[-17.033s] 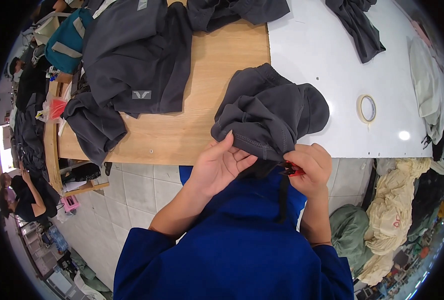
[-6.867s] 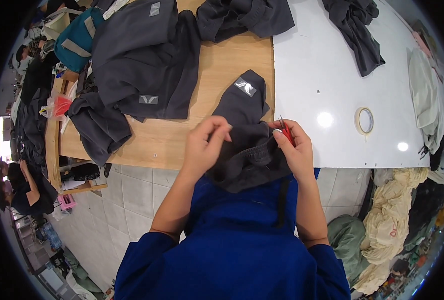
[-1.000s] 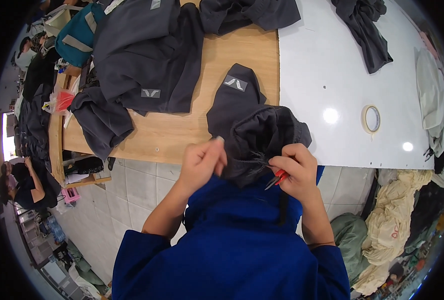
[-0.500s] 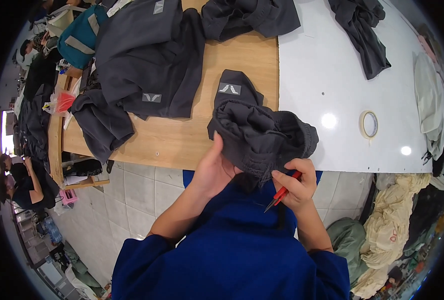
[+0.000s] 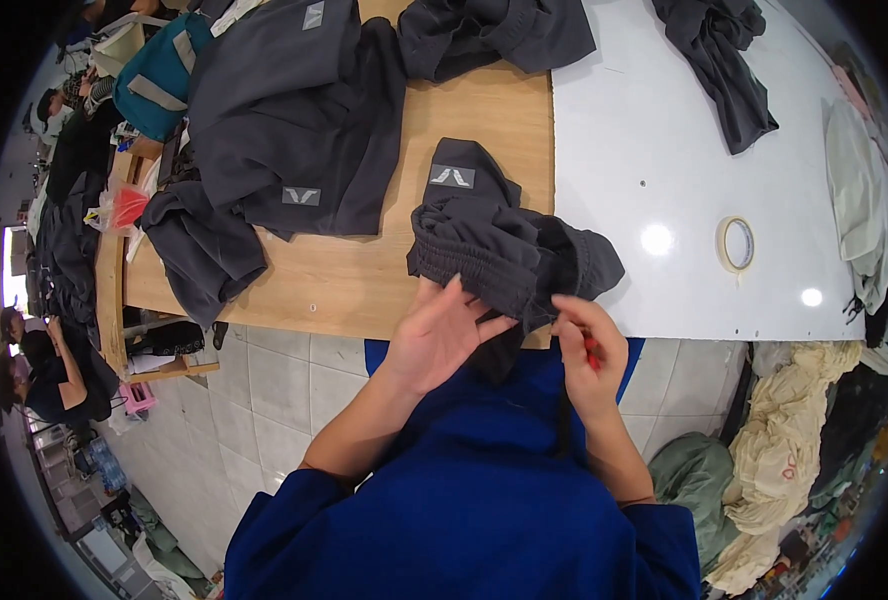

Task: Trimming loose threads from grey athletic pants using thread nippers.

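Note:
A bunched dark grey garment (image 5: 479, 250) with a gathered elastic waistband lies at the table's near edge, part of it hanging over. A light reflective patch (image 5: 452, 177) shows on its far end. Under the waistband, my left hand (image 5: 434, 340) is palm up, its fingers spread and touching the cloth. My right hand (image 5: 592, 358) is closed, thumb and forefinger at the garment's near right edge. Red-handled snips (image 5: 592, 348) are tucked in its palm; only a bit of the red shows and the blades are hidden.
More dark grey garments (image 5: 294, 120) are heaped at the left, with others at the back. On the white tabletop (image 5: 654, 290) lies a roll of tape (image 5: 735, 245). A teal bag (image 5: 161, 85) stands far left. Cream cloth (image 5: 779, 430) is piled at lower right. People sit at far left.
The waistband has been turned so its ribbed outside faces me. My left hand has slid right and opened. The snips, earlier pointing out below my right hand, are now mostly hidden in it.

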Demonstrator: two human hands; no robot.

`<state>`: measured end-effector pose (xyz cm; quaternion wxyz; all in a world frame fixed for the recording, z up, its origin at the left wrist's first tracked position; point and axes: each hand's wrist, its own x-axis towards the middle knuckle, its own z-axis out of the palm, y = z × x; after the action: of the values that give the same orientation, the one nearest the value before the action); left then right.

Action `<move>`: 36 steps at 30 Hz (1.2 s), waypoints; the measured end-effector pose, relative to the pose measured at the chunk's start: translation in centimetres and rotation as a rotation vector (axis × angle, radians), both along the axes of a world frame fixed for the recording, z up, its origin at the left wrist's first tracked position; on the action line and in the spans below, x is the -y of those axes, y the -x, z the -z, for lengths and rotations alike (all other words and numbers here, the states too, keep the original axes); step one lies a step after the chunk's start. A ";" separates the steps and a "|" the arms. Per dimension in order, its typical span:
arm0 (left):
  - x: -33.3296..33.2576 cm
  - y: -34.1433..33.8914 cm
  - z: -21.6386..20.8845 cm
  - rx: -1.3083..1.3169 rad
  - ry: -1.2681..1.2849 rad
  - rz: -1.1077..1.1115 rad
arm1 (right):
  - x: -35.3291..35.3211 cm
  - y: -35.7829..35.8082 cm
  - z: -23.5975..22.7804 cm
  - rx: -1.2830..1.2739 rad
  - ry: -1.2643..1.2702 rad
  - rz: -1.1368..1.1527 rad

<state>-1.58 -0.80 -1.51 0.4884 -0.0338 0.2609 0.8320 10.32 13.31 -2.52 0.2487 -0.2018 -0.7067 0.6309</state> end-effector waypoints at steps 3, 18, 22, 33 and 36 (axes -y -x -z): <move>0.1 -0.2 0.7 -0.048 -0.036 0.007 | 0.3 1.5 -0.9 0.159 0.100 -0.018; -1.2 0.3 1.2 0.033 0.130 -0.024 | 0.8 0.7 -2.1 -0.083 -0.259 -0.322; -1.6 0.4 0.5 0.011 0.115 -0.012 | 0.3 0.3 -0.8 -0.033 0.218 -0.071; -1.8 0.0 -0.2 -0.008 0.098 0.035 | -1.3 1.5 -2.7 -0.054 -0.632 0.109; -1.9 -0.1 -0.5 0.043 0.118 0.023 | -1.5 1.5 -2.8 -0.059 -0.673 0.133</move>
<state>-1.50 1.08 -0.98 0.5005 -0.0774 0.2991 0.8087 8.78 14.78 0.28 0.3624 -0.1358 -0.8529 0.3505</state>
